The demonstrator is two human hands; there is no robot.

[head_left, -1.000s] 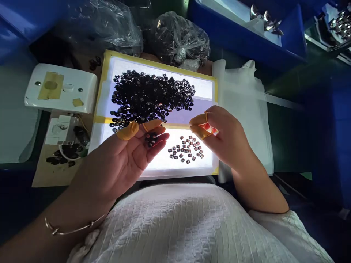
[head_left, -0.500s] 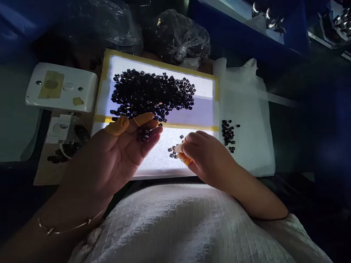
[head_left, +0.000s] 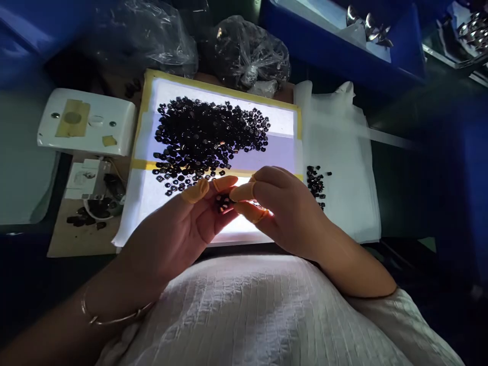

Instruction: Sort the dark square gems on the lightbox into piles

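My left hand [head_left: 186, 221] is palm up over the lower left of the light panel, with yellow finger cots on its thumb and a finger. A few small dark glossy parts [head_left: 223, 203] rest in its cupped fingers. My right hand [head_left: 278, 206], also in yellow finger cots, has its thumb and fingertip pinched together right at these parts. What lies between those fingertips is hidden. Behind my left hand a large heap of the same dark parts [head_left: 206, 127] is spread over the lit panel [head_left: 284, 119]. My right hand covers the panel's lower right.
Right of the panel, white sheets [head_left: 343, 152] carry a small cluster of dark parts [head_left: 315, 183]. A white switch plate [head_left: 86, 122] and loose dark scraps [head_left: 93, 211] lie at left. Clear plastic bags [head_left: 251, 56] and a blue bin [head_left: 406, 46] stand behind.
My right hand went from above the panel down to the loose parts there, then left and up to my left fingers. My left hand shifted left, then back right. The cluster on the sheets became visible.
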